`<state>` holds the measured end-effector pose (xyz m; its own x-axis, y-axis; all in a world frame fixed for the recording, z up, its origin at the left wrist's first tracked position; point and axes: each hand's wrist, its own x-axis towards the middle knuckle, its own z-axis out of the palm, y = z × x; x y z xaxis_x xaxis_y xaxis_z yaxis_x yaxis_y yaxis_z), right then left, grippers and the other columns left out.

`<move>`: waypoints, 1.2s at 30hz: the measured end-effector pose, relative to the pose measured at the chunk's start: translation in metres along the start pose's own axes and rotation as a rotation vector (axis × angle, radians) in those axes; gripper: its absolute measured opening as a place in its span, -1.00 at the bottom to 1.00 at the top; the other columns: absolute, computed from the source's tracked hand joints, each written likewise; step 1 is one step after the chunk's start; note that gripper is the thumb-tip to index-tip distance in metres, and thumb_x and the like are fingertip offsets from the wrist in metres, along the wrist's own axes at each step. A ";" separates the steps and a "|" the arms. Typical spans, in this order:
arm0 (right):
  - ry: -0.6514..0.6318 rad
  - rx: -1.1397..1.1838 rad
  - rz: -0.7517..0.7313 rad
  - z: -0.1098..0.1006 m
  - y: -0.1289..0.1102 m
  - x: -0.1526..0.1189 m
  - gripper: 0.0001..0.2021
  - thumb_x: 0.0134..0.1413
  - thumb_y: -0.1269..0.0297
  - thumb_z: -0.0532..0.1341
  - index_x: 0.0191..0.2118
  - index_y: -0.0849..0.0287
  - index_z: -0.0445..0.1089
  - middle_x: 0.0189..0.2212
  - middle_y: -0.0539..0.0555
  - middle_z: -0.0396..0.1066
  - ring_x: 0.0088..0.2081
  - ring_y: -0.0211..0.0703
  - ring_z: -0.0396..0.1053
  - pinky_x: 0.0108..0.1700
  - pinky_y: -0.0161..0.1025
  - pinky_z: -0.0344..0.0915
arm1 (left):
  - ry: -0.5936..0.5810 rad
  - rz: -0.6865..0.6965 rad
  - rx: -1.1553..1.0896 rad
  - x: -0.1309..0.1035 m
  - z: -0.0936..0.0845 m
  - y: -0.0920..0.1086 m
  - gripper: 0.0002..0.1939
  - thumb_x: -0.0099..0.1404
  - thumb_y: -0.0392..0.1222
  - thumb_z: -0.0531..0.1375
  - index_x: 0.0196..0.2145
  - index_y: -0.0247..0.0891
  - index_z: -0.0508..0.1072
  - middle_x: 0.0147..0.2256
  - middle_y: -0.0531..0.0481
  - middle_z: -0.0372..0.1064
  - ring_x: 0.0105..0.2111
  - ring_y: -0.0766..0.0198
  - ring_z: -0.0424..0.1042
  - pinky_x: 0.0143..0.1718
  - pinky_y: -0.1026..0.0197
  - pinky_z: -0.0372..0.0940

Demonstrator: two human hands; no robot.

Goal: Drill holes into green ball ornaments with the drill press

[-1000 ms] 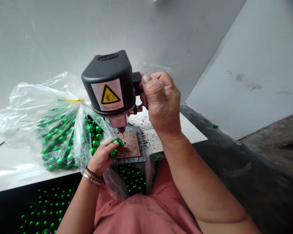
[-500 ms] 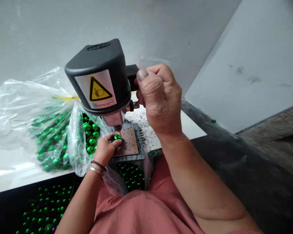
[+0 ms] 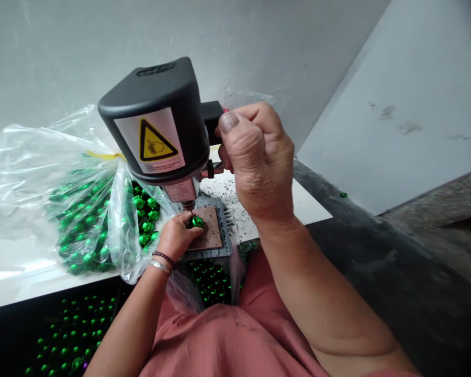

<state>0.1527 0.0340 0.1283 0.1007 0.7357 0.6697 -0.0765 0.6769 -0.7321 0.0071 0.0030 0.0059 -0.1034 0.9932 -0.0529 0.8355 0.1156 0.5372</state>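
Head view: left hand (image 3: 176, 236) has thumb and fingers closed round a ball (image 3: 197, 222) at the board (image 3: 211, 230), below the drill (image 3: 157, 115), probably to stop it rolling. Drill contact: cannot tell. Right hand (image 3: 259, 157) curled tight at drill's right side; what it grips is hidden. Bag (image 3: 120, 225) sits left, likely for easy left-hand reach.

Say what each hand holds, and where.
Left hand holds a green ball by its side; right hand is closed beside the drill head, its hold hidden.
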 end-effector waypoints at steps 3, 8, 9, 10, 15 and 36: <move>-0.021 0.003 -0.013 -0.002 0.001 -0.002 -0.75 0.09 0.09 0.05 -0.47 0.16 0.14 -0.66 -0.14 -0.01 -0.61 -0.49 0.03 -0.57 -0.45 0.04 | 0.008 0.004 0.012 0.000 0.001 -0.002 -0.58 0.04 -0.12 0.23 -0.10 -0.19 0.46 -0.19 -0.03 0.46 -0.21 0.19 0.40 -0.17 0.23 0.22; -0.077 -0.049 -0.063 -0.013 0.001 -0.017 -0.80 0.07 0.19 0.10 -0.49 0.16 0.17 -0.64 -0.13 0.05 -0.58 -0.49 0.04 -0.54 -0.45 0.08 | 0.005 0.023 0.023 0.000 0.003 -0.004 -0.69 0.04 -0.10 0.23 -0.21 -0.18 0.50 -0.27 -0.02 0.47 -0.26 0.19 0.39 -0.21 0.24 0.20; -0.090 -0.061 -0.065 -0.015 0.000 -0.022 -0.82 0.06 0.23 0.11 -0.50 0.16 0.18 -0.64 -0.14 0.05 -0.58 -0.50 0.03 -0.55 -0.45 0.08 | -0.001 0.020 0.024 0.000 0.003 -0.005 -0.68 0.05 -0.10 0.22 -0.21 -0.18 0.50 -0.27 -0.02 0.47 -0.25 0.19 0.39 -0.21 0.24 0.19; -0.101 -0.067 -0.061 -0.016 0.000 -0.026 -0.82 0.05 0.25 0.13 -0.51 0.16 0.18 -0.64 -0.14 0.05 -0.59 -0.51 0.02 -0.55 -0.46 0.07 | -0.007 0.012 0.025 0.000 0.003 -0.005 -0.67 0.05 -0.10 0.22 -0.19 -0.17 0.50 -0.27 -0.02 0.47 -0.25 0.20 0.38 -0.20 0.25 0.19; -0.083 -0.051 -0.047 -0.018 0.005 -0.042 -0.69 0.09 0.19 0.09 -0.60 0.19 0.10 -0.69 -0.12 0.02 -0.60 -0.49 0.04 -0.56 -0.43 0.06 | 0.002 0.013 0.036 -0.001 0.004 -0.006 -0.68 0.07 -0.08 0.20 -0.20 -0.19 0.50 -0.23 -0.05 0.46 -0.24 0.19 0.38 -0.20 0.25 0.18; 0.106 0.154 -0.179 -0.002 0.041 -0.068 -0.90 0.04 0.36 0.09 -0.47 0.12 0.20 -0.59 -0.07 0.17 -0.50 -0.36 0.20 -0.44 -0.27 0.18 | 0.024 -0.010 0.042 -0.003 0.006 -0.008 -0.73 0.07 -0.05 0.21 -0.25 -0.14 0.49 -0.23 -0.04 0.46 -0.26 0.19 0.38 -0.22 0.24 0.18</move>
<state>0.1444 0.0117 0.0528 0.2287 0.6027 0.7645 -0.1977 0.7977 -0.5698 0.0043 -0.0006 -0.0036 -0.1245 0.9915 -0.0381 0.8564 0.1267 0.5005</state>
